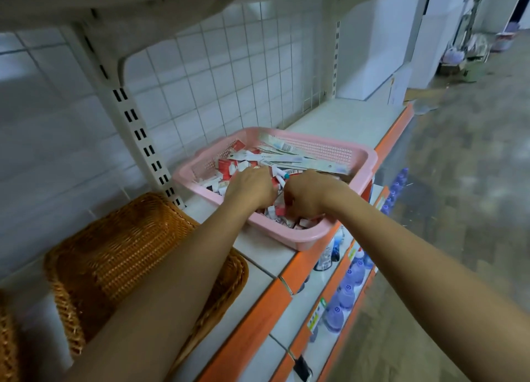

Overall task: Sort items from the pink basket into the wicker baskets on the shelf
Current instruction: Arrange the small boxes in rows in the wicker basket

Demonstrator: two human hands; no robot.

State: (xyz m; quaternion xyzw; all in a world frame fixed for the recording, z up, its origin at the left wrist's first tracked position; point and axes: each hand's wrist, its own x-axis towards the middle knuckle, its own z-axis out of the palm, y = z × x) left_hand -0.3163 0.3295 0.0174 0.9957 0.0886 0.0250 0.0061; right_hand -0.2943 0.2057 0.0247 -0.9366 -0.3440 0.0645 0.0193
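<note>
Two hands are shown inside the pink basket [286, 236], which stands on the white shelf [344, 117] to the right of a wicker basket [114, 252]. A second wicker basket [7, 338] is cut off by the left edge of the view.

The pink basket is filled with small packets [226, 168], red and white, and with long flat packs [298, 160] laid across its far side. The left hand [252, 185] is bent down into the pile. Its fingertips are hidden, so it cannot be told whether anything is held. The right hand [308, 195] is curled tight among the small packets, and some of them appear to be gripped in it.

The small packets are judged to be light, stiff-cornered and loose, and they are likely to slide over one another and spill from a loose grasp. They are best gathered several at a time in a cupped, closed hand. The long flat packs are judged to be light and somewhat bendable, and are best pinched near the middle so that neither end droops. The wicker basket beside the left forearm appears to hold nothing yet, so most of the sorting is judged still to be done.

Bottles [347, 292] are seen on a lower shelf.
</note>
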